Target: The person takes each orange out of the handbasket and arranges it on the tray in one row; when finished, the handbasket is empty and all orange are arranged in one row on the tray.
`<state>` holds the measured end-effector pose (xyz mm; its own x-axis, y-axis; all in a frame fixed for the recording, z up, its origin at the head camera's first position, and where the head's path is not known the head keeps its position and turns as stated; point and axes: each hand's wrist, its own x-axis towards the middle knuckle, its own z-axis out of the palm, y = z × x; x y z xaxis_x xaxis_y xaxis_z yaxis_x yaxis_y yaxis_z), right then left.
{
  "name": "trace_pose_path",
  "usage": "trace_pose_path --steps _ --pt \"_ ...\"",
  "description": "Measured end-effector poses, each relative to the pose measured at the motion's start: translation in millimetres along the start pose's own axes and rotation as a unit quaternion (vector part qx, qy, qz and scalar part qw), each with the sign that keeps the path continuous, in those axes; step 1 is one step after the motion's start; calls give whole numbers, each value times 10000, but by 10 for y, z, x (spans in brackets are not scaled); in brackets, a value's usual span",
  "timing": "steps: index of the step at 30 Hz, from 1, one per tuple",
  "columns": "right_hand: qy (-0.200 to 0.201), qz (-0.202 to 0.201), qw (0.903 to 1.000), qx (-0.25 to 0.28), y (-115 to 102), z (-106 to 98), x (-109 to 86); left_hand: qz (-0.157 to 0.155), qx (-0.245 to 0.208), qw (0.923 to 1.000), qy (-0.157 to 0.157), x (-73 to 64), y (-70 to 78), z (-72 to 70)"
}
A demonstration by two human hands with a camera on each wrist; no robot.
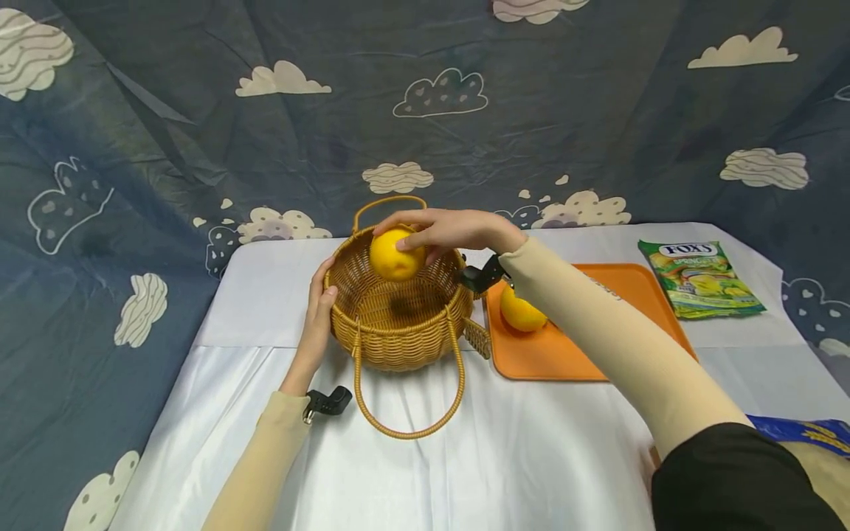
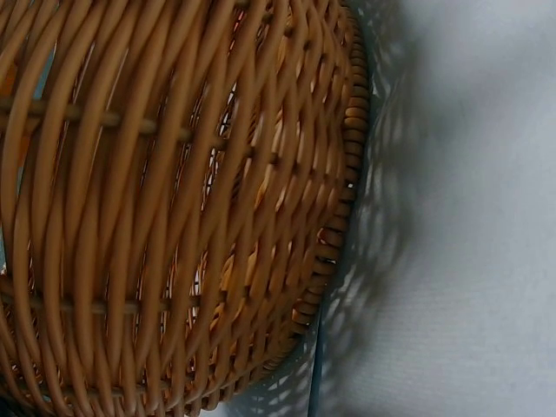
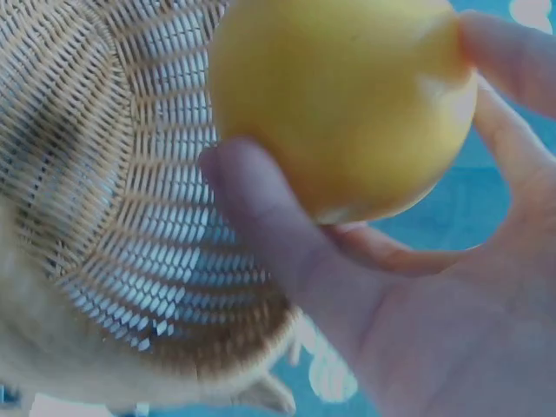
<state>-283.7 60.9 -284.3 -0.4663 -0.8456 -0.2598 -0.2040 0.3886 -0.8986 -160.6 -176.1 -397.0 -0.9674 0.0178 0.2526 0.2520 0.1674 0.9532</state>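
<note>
A round yellow fruit (image 1: 396, 254) is held by my right hand (image 1: 458, 230) over the mouth of a brown wicker basket (image 1: 398, 346). In the right wrist view, thumb and fingers curl about the fruit (image 3: 339, 104), with the basket's woven inside (image 3: 174, 200) beyond it. My left hand (image 1: 316, 313) rests against the basket's left side, fingers and thumb at the rim. Only the weave (image 2: 174, 208) and white cloth show in the left wrist view, without the hand. A second yellow fruit (image 1: 522, 310) lies on an orange tray (image 1: 551, 361), partly behind my right forearm.
One basket handle (image 1: 410, 435) hangs down toward me; the other (image 1: 388, 199) stands up at the back. A green FOX'S candy bag (image 1: 704, 280) lies right of the tray. A blue package (image 1: 806, 431) shows at the right edge. White cloth (image 1: 531, 442) covers the table.
</note>
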Motion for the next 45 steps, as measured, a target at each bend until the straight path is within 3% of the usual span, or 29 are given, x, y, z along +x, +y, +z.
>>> trace_pose_path --steps 6,12,22,32,45 --pt "263 -360 9989 118 70 -114 -327 53 -51 10000 -57 -12 -9 8" --pt "681 -372 9966 282 157 -169 -722 116 -77 9999 -78 -9 -36 6" --pt "1505 48 9884 189 506 -234 -1334 72 -45 10000 -46 -19 -21 0" --pt "2354 772 9688 61 857 -213 -1847 211 -84 9997 -60 -19 -16 19" --pt "2855 1255 9501 -30 1314 -207 -2409 137 -74 9999 -69 -22 -22 16"
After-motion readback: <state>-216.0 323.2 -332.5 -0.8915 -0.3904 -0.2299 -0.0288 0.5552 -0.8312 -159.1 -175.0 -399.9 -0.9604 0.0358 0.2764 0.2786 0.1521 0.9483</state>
